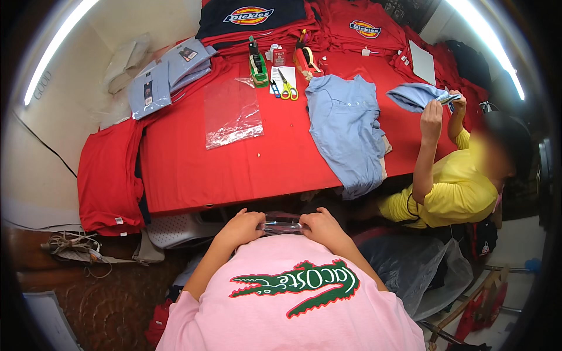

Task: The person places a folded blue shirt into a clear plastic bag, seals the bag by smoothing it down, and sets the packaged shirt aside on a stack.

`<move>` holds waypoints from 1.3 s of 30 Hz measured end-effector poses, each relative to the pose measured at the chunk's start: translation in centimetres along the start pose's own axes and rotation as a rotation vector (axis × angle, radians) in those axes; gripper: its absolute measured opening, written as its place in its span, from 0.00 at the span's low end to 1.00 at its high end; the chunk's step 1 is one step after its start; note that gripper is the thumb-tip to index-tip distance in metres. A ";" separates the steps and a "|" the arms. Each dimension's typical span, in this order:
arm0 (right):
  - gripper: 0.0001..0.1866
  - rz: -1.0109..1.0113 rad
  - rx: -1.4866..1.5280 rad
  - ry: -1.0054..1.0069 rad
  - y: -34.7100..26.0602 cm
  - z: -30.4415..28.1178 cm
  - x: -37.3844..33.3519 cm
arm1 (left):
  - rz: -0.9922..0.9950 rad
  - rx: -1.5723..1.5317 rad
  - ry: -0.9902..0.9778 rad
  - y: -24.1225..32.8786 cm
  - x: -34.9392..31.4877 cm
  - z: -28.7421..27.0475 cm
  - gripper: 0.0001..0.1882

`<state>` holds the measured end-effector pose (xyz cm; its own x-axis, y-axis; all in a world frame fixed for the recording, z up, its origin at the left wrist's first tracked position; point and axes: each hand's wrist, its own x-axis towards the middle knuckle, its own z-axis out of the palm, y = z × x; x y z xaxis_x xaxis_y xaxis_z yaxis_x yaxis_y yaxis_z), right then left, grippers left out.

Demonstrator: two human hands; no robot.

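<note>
Close to my body, just off the near edge of the table, I hold a clear plastic bag (282, 224) stretched between both hands. My left hand (248, 223) is closed on one end of it, and my right hand (321, 225) grips the other end. Light glints off the folds of the plastic; my fingertips are partly hidden behind it. On the table ahead lies another clear plastic bag (234, 114), flat and unfilled. To the right of that, a light blue shirt (345, 126) is spread out and hangs over the near edge.
Packed blue shirts (149, 90) are piled at the far left. Yellow-handled scissors (287, 88), a green tape dispenser (257, 65) and a red tape dispenser (304, 61) stand mid-table. At the right, a person in yellow (453, 181) holds up a blue garment (415, 95).
</note>
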<state>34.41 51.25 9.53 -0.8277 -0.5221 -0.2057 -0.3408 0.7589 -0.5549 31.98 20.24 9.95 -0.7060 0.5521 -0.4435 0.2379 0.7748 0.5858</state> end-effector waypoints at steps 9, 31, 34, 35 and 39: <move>0.10 -0.074 0.178 -0.036 -1.4 -1.4 0.5 | -0.079 -0.140 0.080 0.1 -2.8 -1.4 0.16; 0.07 0.161 0.397 -0.138 -0.2 2.5 2.5 | -0.284 -0.656 -0.142 -4.1 -4.1 1.8 0.19; 0.08 0.198 0.440 -0.111 0.7 3.0 2.4 | -0.215 -0.607 -0.102 -4.7 -3.1 1.8 0.16; 0.08 0.181 0.427 -0.061 1.1 3.1 2.5 | -0.203 -0.584 -0.053 -4.9 -2.8 1.7 0.15; 0.06 0.201 0.398 0.088 2.0 2.0 3.9 | -0.127 -0.501 0.197 -4.6 -0.2 0.5 0.11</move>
<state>31.41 49.99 5.96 -0.9004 -0.3318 -0.2814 0.0140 0.6243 -0.7810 31.40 16.73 6.98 -0.8312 0.3585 -0.4249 -0.1702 0.5635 0.8084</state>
